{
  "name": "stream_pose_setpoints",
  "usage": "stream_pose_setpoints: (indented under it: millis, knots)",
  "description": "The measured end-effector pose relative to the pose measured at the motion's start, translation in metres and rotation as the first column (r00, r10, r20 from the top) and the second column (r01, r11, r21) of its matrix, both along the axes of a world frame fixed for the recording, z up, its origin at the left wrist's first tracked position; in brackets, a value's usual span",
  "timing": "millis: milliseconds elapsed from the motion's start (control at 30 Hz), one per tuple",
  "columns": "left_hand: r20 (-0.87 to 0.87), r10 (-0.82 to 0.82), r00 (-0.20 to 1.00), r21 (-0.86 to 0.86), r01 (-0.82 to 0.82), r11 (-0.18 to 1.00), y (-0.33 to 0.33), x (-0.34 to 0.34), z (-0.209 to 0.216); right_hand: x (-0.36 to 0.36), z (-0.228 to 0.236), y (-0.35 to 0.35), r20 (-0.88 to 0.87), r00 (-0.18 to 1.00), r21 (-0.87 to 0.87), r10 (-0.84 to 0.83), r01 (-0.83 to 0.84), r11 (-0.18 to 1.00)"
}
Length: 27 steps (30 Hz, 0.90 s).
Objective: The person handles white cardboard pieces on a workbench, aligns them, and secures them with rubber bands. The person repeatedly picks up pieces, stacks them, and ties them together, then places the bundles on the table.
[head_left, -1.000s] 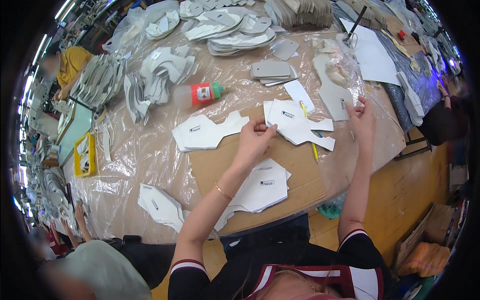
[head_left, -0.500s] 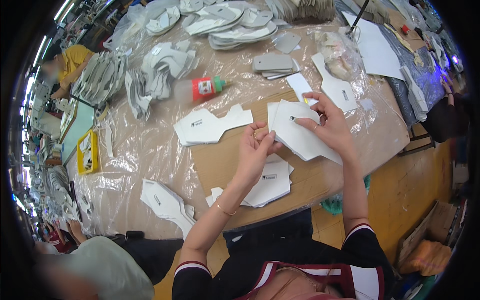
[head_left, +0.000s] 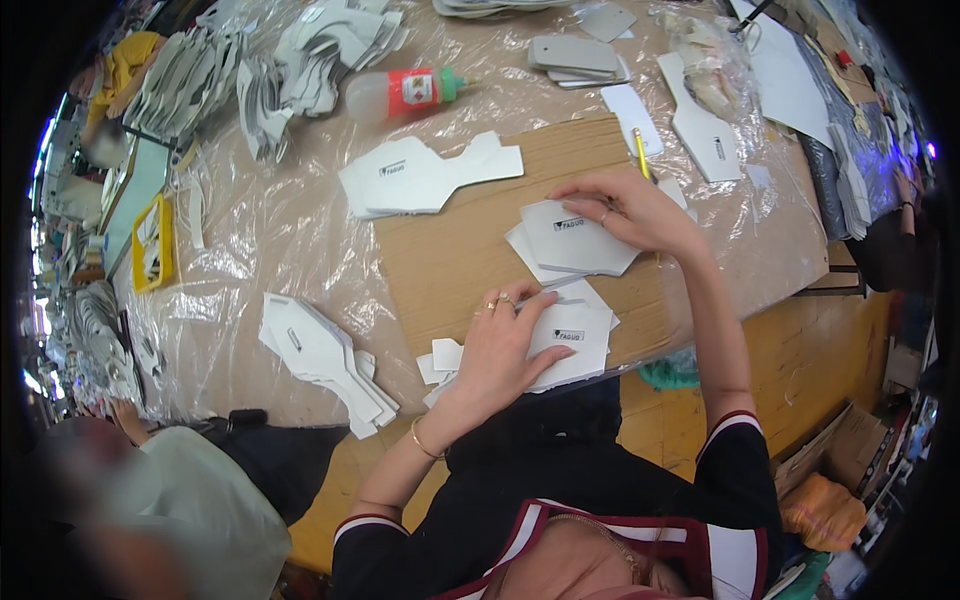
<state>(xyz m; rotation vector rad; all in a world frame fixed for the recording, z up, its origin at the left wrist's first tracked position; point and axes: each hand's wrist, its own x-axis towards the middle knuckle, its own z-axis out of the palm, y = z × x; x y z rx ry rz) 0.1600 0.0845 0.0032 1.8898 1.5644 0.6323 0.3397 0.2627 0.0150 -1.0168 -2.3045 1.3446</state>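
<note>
My right hand (head_left: 640, 212) curls over the upper right edge of a stack of white cut pieces (head_left: 580, 245), which lies on the brown cardboard sheet (head_left: 450, 260). A small dark printed mark shows on its top piece. Just nearer to me, my left hand (head_left: 500, 350) lies on a second white stack (head_left: 588, 350), thumb and fingers apart; its palm hides part of those pieces. Farther off, another white stack (head_left: 410, 175) overlaps the cardboard's left side. A fourth group of white pieces (head_left: 315, 355) is fanned out at the near left.
A clear bottle with a red label and green cap (head_left: 410, 92) lies beyond the cardboard. A yellow pen (head_left: 641, 155) rests by a white piece. Grey pieces (head_left: 575, 58) are stacked farther back. A yellow basket (head_left: 140, 245) stands left. A person in a pale top (head_left: 205, 500) sits nearby.
The stack in my right hand has come down and left onto the cardboard. My left hand has let go of it and moved nearer, onto the near stack. The view has shifted.
</note>
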Motion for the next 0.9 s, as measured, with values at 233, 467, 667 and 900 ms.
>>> stream_pose_setpoints:
  millis: [233, 467, 667, 900]
  knots:
    - [0.067, 0.122, 0.99, -0.066, -0.117, 0.991, 0.004, -0.025, 0.009, -0.026, -0.003, 0.002, 0.016, 0.999, 0.48, -0.034, 0.022, 0.877]
    - [-0.079, 0.329, 0.941, 0.056, -0.325, 0.944, 0.035, -0.028, -0.014, -0.001, -0.004, -0.068, 0.184, 0.955, 0.479, -0.233, 0.12, 0.87]
    - [-0.093, 0.329, 0.94, 0.025, -0.328, 0.944, 0.043, -0.022, -0.02, 0.003, -0.035, -0.077, 0.15, 0.955, 0.584, -0.257, 0.124, 0.802]
    - [-0.01, 0.331, 0.944, -0.039, -0.331, 0.943, 0.055, -0.027, -0.01, -0.007, -0.029, -0.064, 0.044, 0.887, 0.382, -0.46, 0.41, 0.828]
